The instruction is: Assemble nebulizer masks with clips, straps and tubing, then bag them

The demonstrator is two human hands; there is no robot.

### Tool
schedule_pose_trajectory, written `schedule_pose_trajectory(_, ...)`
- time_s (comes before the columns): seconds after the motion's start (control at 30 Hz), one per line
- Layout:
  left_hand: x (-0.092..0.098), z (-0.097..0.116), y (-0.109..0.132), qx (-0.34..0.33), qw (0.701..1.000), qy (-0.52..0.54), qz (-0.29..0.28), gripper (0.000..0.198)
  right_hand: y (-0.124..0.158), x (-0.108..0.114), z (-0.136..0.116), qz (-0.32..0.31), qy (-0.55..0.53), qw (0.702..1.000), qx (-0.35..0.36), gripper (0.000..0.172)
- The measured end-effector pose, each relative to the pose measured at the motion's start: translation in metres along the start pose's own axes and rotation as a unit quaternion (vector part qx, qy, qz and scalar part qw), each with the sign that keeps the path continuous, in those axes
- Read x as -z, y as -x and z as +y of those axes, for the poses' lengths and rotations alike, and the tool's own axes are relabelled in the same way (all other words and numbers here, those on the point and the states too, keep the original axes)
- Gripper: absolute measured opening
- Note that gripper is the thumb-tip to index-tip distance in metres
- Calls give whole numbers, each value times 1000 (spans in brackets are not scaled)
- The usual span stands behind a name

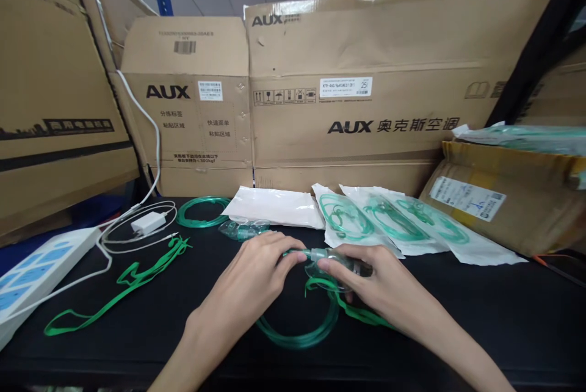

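My left hand (259,267) pinches the end of a thin green tube between thumb and fingers. That end meets the pale connector (319,253) of a clear mask, and whether it is pushed in I cannot tell. My right hand (378,276) grips the clear oxygen mask (326,276) by its connector side; the palm and fingers hide part of it. Below both hands lies the coiled green tubing (297,341) on the black table. A green elastic strap (366,315) trails from the mask under my right hand.
Behind my hands lie another clear mask (242,230), a green tubing coil (201,214), a white packet (274,206) and three packed mask sets (348,221). Green straps (137,282), a charger (149,222) and a power strip (55,270) lie left. A carton (526,196) stands right.
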State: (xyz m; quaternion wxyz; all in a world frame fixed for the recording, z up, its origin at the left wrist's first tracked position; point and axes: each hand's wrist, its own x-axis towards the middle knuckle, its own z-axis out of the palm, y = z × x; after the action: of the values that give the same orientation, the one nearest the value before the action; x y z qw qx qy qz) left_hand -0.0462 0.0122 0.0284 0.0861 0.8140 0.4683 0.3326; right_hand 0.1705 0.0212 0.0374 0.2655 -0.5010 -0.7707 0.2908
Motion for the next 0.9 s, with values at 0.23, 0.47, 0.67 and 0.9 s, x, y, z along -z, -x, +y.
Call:
schedule_pose_trajectory(0.23, -3, 1, 0, -76, 996, -32, 19, 18, 2, 8, -3, -34, -53, 998, 29, 46)
schedule_pose_trajectory(0.47, 1, 6, 3, -90, 996, -3, 29, 19, 4, 10, -3, -45, -78, 995, 41, 43)
schedule_pose_trajectory(0.67, 1, 5, 1, -76, 996, 25, 29, 20, 5, 6, 0, -30, -54, 997, 48, 41)
schedule_pose_trajectory(0.9, -5, 3, 6, -27, 1000, -3, 5, 22, 9, 6, 1, 55, 58, 991, 109, 20)
